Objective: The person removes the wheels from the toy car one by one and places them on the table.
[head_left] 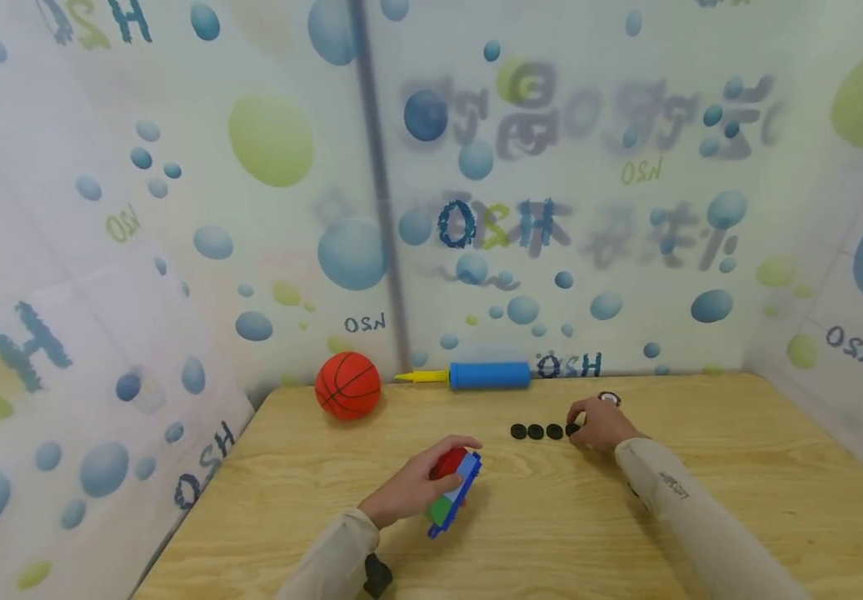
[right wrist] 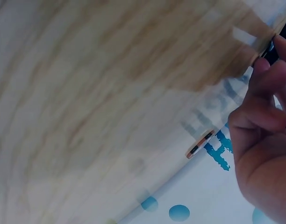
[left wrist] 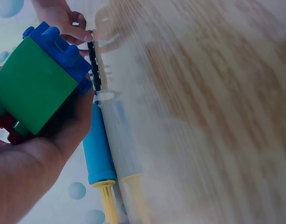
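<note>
My left hand grips a toy made of red, blue and green blocks just above the wooden table. The left wrist view shows its green block and blue studded block resting in my palm. A row of small black discs lies further back. My right hand is at the right end of that row, its curled fingers pinching the last disc. In the right wrist view the fingertips close on a dark piece at the frame's edge.
An orange mini basketball and a blue hand pump with a yellow nozzle lie along the back wall. A small round ring-like piece sits just behind my right hand. Bubble-patterned walls enclose the table on three sides.
</note>
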### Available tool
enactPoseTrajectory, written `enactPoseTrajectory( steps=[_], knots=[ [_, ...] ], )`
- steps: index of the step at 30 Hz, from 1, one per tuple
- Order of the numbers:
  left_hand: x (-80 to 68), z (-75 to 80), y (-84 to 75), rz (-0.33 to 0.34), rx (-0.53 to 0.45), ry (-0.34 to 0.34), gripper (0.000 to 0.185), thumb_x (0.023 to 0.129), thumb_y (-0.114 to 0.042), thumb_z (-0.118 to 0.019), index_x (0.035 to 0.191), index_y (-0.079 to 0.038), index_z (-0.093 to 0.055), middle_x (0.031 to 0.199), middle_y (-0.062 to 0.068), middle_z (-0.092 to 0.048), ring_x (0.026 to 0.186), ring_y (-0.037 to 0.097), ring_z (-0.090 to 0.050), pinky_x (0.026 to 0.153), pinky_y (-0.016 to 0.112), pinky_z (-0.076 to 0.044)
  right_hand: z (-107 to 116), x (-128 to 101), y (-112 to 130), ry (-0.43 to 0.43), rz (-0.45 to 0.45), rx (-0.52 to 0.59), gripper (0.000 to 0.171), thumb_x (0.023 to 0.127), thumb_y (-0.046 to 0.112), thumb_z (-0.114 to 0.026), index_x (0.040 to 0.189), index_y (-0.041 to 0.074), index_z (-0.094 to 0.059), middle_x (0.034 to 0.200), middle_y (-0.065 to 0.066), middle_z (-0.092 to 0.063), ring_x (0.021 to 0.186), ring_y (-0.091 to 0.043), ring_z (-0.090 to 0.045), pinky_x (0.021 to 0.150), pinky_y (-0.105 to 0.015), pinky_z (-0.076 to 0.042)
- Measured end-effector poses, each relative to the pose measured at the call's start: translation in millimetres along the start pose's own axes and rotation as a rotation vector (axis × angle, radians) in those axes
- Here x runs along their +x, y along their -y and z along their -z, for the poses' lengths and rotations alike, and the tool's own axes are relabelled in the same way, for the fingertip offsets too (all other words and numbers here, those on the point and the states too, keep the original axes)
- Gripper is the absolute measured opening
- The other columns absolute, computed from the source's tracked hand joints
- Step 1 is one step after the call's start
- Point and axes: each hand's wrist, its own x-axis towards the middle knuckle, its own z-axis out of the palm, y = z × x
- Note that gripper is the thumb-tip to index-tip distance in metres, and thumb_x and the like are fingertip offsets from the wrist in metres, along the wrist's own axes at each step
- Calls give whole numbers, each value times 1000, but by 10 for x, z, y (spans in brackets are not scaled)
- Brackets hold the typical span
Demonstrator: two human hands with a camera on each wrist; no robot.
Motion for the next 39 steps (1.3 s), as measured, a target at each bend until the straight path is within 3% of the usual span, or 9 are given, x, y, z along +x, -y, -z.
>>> enactPoseTrajectory(
  steps=[9,14,19,22,26,28,33,39],
  knots=[
    [0,4,-29,-39,20,23,48,104,-17,-53,147,-37,-45,137,8,-54,110,23,-58,94,44,-52,43,-33,6,4,42,29,32,85,8,-75,115,-1,-67,81,-9,-67,63,-17,-56,59,-31,-46],
    [-3,-1,-44,-45,55,2,57,102,-20,-57,150,-43,-38,139,7,-53,112,22,-55,90,39,-51,77,-87,120,-29,143,52,30,87,8,-75,113,-2,-67,78,-7,-65,63,-15,-57,59,-31,-48],
    [2,-7,-39,-50,62,-22,70,100,-21,-61,152,-51,-26,150,12,-46,125,29,-54,100,53,-50,84,-160,378,-11,275,158,28,89,9,-73,115,0,-67,75,-4,-63,58,-17,-59,56,-29,-51],
    [3,-13,-39,-36,39,-28,76,97,-22,-65,152,-53,-23,153,16,-44,131,36,-53,104,60,-47,47,-238,565,33,355,243,28,90,10,-72,116,2,-67,76,-5,-63,60,-26,-62,55,-31,-54],
    [7,-22,-55,0,31,-27,77,94,-25,-70,154,-46,-26,148,16,-50,130,37,-54,102,59,-49,-41,-373,805,80,431,346,30,90,12,-73,119,7,-67,88,-10,-66,60,-26,-63,58,-39,-58],
    [13,-28,-57,15,35,-25,76,93,-25,-71,154,-41,-29,143,15,-54,127,34,-56,101,57,-50,-81,-435,909,92,467,368,34,90,14,-74,123,8,-67,98,-14,-69,56,-19,-60,56,-38,-57],
    [23,-46,-60,24,31,-17,75,92,-24,-72,154,-38,-32,137,13,-59,120,29,-59,100,56,-51,-177,-527,1101,97,522,351,43,89,16,-76,129,8,-66,119,-16,-71,46,-5,-46,48,-24,-47],
    [34,-65,-53,-2,40,-5,76,91,-22,-74,153,-40,-33,137,13,-60,114,26,-61,98,54,-52,-275,-566,1165,89,547,308,44,88,14,-76,130,5,-66,120,-14,-73,45,0,-41,46,-21,-43]
  ],
)
